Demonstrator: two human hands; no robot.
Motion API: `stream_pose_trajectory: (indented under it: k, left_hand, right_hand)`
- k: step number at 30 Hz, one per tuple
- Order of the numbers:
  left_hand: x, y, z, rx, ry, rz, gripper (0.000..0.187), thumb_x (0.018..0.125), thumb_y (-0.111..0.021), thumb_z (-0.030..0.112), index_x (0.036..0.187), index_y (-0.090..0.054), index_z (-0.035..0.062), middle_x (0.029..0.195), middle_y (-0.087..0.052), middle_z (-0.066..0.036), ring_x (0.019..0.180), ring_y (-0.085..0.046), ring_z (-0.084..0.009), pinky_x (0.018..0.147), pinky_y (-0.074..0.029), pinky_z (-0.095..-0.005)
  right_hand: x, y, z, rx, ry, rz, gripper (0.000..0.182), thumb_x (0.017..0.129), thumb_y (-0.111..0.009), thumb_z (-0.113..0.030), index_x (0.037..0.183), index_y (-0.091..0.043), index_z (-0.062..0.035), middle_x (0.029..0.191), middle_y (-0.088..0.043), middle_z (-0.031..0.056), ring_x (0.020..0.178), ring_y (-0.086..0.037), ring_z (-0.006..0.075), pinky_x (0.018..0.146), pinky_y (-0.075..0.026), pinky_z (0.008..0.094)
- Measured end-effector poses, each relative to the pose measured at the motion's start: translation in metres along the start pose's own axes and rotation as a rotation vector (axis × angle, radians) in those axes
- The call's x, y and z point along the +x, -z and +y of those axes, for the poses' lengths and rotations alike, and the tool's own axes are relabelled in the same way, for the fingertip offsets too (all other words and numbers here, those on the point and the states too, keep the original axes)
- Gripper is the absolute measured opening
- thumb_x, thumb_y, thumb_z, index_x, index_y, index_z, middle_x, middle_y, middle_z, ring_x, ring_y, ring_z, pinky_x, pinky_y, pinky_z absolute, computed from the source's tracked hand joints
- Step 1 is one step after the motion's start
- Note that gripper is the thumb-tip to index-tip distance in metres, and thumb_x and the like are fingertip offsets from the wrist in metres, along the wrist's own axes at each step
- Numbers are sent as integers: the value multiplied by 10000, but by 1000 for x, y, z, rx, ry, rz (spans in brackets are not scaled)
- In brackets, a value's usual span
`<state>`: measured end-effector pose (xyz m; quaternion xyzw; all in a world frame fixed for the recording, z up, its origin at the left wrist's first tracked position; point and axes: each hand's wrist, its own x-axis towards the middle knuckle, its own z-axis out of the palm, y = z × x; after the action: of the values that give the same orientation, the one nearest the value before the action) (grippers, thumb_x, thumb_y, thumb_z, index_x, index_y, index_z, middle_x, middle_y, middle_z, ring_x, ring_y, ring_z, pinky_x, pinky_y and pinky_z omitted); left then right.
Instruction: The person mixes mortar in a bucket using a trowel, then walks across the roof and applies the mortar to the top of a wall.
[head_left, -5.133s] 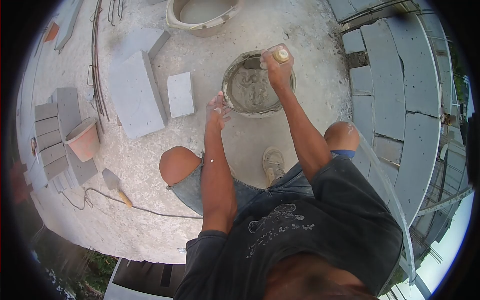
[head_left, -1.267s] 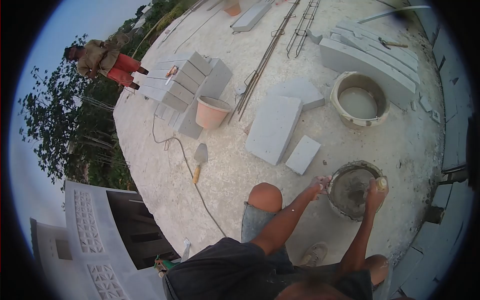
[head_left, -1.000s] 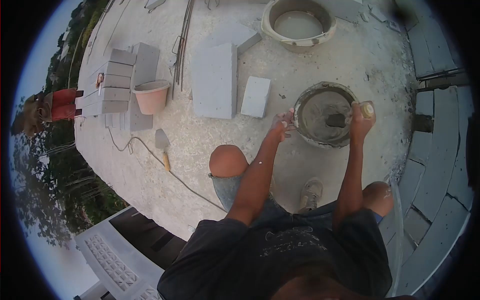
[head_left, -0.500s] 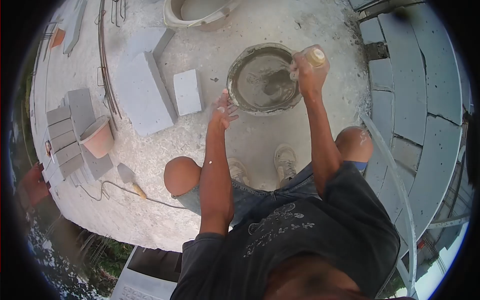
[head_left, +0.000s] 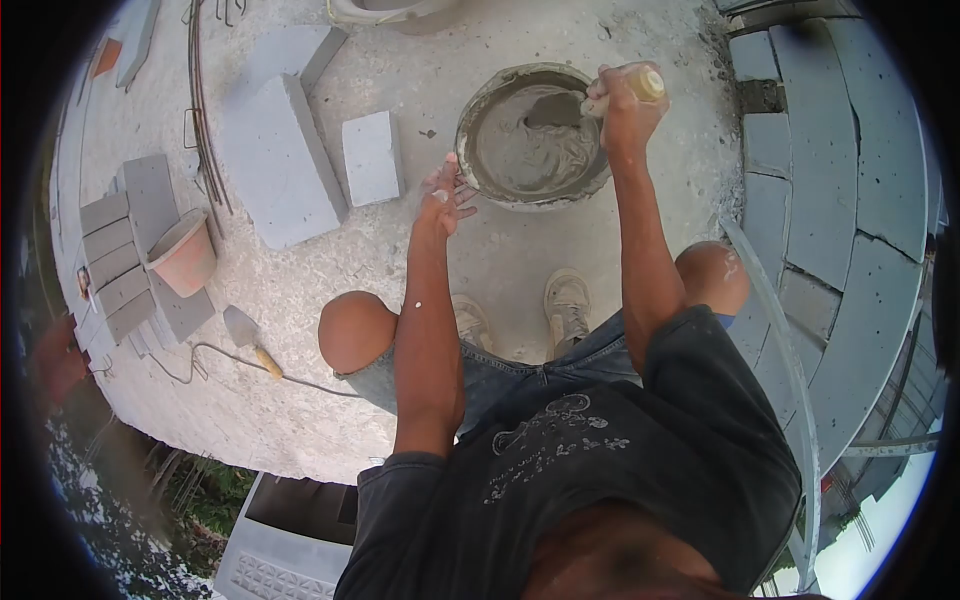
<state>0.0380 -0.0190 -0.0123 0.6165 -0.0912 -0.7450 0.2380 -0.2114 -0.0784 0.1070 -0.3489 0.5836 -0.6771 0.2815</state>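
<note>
A round basin (head_left: 468,181) of wet grey mortar (head_left: 515,155) stands on the ground in front of my feet. My right hand (head_left: 630,112) is closed around the pale handle of a trowel (head_left: 553,111) at the basin's right side. Its dark blade lies in the mortar near the far edge, and swirls mark the surface below it. On the opposite side, my left hand (head_left: 442,200) has its fingers spread against the basin's outer left rim, seemingly touching it. White smudges show on that hand.
White blocks (head_left: 371,158) lie left of the basin, with rebar (head_left: 203,120) beyond. Further left are stacked grey blocks (head_left: 118,258), a reddish bucket (head_left: 183,255) and another trowel (head_left: 240,328). A block wall (head_left: 815,150) runs along the right. Another tub (head_left: 395,12) stands at the top.
The trowel blade has moved up toward the far side of the basin, leaving swirls in the mortar. My right hand has shifted slightly up and right; my left stays at the rim.
</note>
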Motion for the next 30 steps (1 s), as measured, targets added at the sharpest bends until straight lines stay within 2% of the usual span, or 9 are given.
stream_pose_trajectory:
  k: [1, 3, 9, 12, 15, 19, 22, 27, 30]
  left_hand:
    - [2, 0, 6, 14, -8, 6, 664, 875, -611, 575, 1283, -436, 82, 1289, -415, -173, 1234, -433, -401, 1018, -322, -680]
    - [-1, 0, 12, 45, -8, -5, 673, 867, -619, 580, 1279, -433, 80, 1271, -412, -165, 1227, -439, -396, 1014, -322, -683]
    - [6, 2, 3, -16, -19, -18, 652, 862, -629, 577, 1261, -452, 92, 1177, -444, -138, 1191, -468, -390, 1005, -319, -697]
    - [-2, 1, 7, 25, -14, -40, 633, 863, -634, 567, 1243, -458, 92, 1169, -444, -134, 1188, -473, -382, 1003, -319, -701]
    - [13, -5, 24, 13, -67, -23, 630, 826, -657, 603, 1179, -487, 109, 1135, -487, -110, 1138, -514, -361, 985, -322, -695]
    - [1, -1, 3, -9, -58, 11, 641, 814, -662, 621, 1164, -500, 109, 1120, -511, -102, 1097, -547, -364, 976, -325, -690]
    - [7, 2, 0, -3, -54, 15, 642, 818, -655, 622, 1166, -500, 106, 1116, -511, -103, 1100, -546, -366, 978, -330, -687]
    - [-4, -1, 14, 27, -48, -18, 671, 849, -630, 598, 1240, -449, 83, 1194, -443, -137, 1171, -480, -388, 1003, -318, -694]
    - [-4, 3, 0, 24, -25, -44, 660, 882, -603, 568, 1279, -421, 73, 1230, -413, -155, 1209, -448, -406, 1018, -302, -704]
  right_hand:
    - [-18, 7, 24, -77, -157, -66, 142, 793, -633, -26, 740, -506, -65, 602, -569, 40, 524, -564, 115, 519, -453, 260]
    - [-36, 9, 19, -250, -95, -95, 138, 785, -629, -17, 733, -510, -64, 599, -569, 42, 524, -567, 117, 524, -460, 261]
    - [5, 9, -45, 207, 15, -77, 150, 771, -650, 29, 750, -514, -32, 624, -552, 64, 553, -557, 166, 554, -469, 292]
    - [-44, 18, 9, -140, -225, -140, 155, 793, -648, -2, 745, -515, -66, 623, -562, 45, 543, -576, 135, 544, -479, 295]
    - [-38, 12, -12, -169, -106, -185, 152, 770, -655, -19, 736, -515, -64, 615, -564, 37, 510, -540, 98, 482, -439, 249]
    - [-18, 19, -75, 278, 14, -190, 139, 779, -644, -1, 739, -521, -52, 604, -558, 38, 503, -539, 104, 474, -438, 240]
    - [-39, 23, -44, -55, -99, -159, 140, 779, -653, -15, 748, -519, -45, 594, -547, 34, 492, -535, 104, 476, -442, 244]
    - [-10, -15, 41, -179, 36, -117, 172, 751, -677, -39, 750, -507, -59, 595, -539, 14, 494, -540, 99, 460, -427, 244]
    - [4, -38, -6, 102, 64, -99, 181, 744, -675, -39, 745, -496, -63, 600, -536, 8, 507, -543, 91, 478, -433, 246]
